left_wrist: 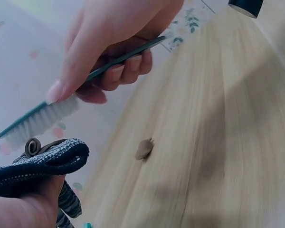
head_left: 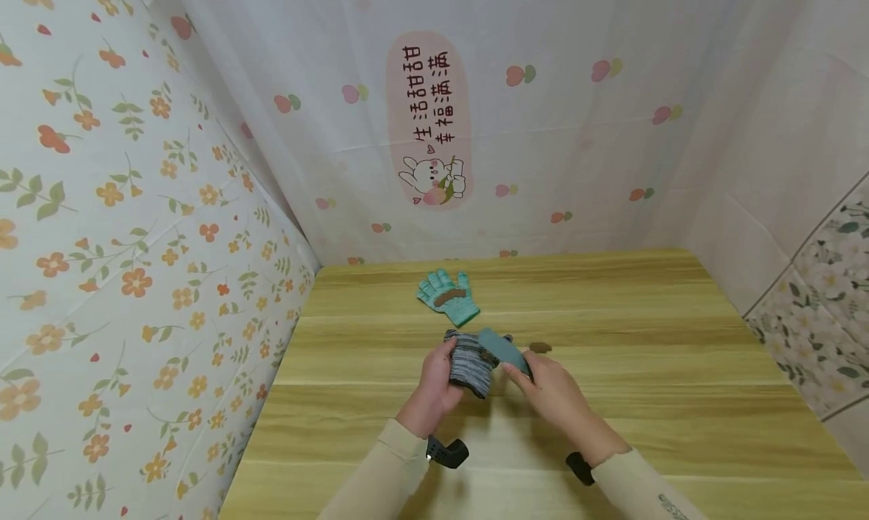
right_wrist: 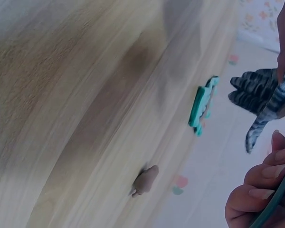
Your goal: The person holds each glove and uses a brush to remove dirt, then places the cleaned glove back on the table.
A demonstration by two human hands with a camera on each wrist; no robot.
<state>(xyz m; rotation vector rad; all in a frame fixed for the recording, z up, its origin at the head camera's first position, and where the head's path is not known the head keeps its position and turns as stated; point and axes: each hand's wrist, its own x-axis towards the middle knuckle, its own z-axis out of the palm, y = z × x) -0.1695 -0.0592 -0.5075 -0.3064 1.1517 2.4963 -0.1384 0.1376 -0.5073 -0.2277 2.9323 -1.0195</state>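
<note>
My left hand (head_left: 434, 380) holds a grey-and-black striped knit glove (head_left: 468, 369) up over the table, its fingers hanging away from me in the right wrist view. On the glove lies a brown curled piece (left_wrist: 33, 147) of soft-looking stuff. My right hand (head_left: 553, 388) grips a teal brush (left_wrist: 109, 65) with white bristles (left_wrist: 45, 118) pointing down. These bristles hang close over the glove near the curl; whether they touch it I cannot tell. In the head view, the back of the brush hides part of the glove.
Behind the hands, a mint-green knit glove (head_left: 465, 310) lies on the wooden table (head_left: 645, 301), a brown strip (head_left: 449, 297) across it. A small brown lump (head_left: 540, 348) sits right of the grey glove. Patterned cloths (head_left: 557, 158) hang behind and beside the table.
</note>
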